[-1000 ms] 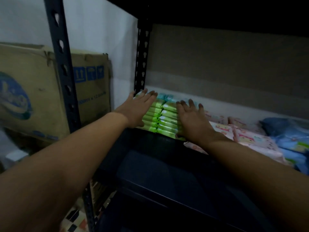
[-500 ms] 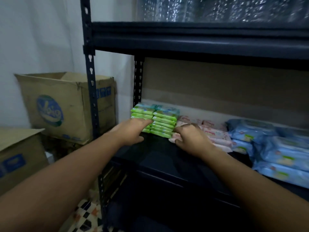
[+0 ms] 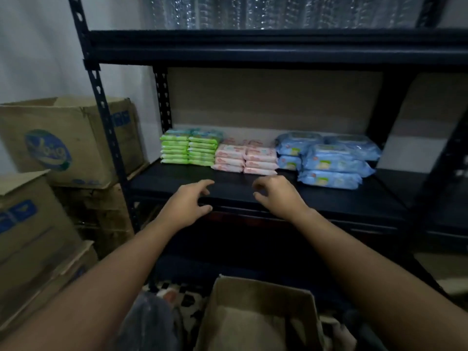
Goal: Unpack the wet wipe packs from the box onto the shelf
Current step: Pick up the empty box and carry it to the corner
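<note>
Green wet wipe packs (image 3: pixel 188 150) stacked in two columns at the back left of the black shelf (image 3: pixel 228 184), touching pink packs (image 3: pixel 245 159) on their right; blue packs (image 3: pixel 329 158) further right. Held out in front, near the shelf's front edge: left hand (image 3: pixel 188 202) and right hand (image 3: pixel 277 196), fingers loosely curled, grasping nothing. Below, open cardboard box (image 3: pixel 258 312). Stacked cartons (image 3: pixel 58 143) left of the rack.
</note>
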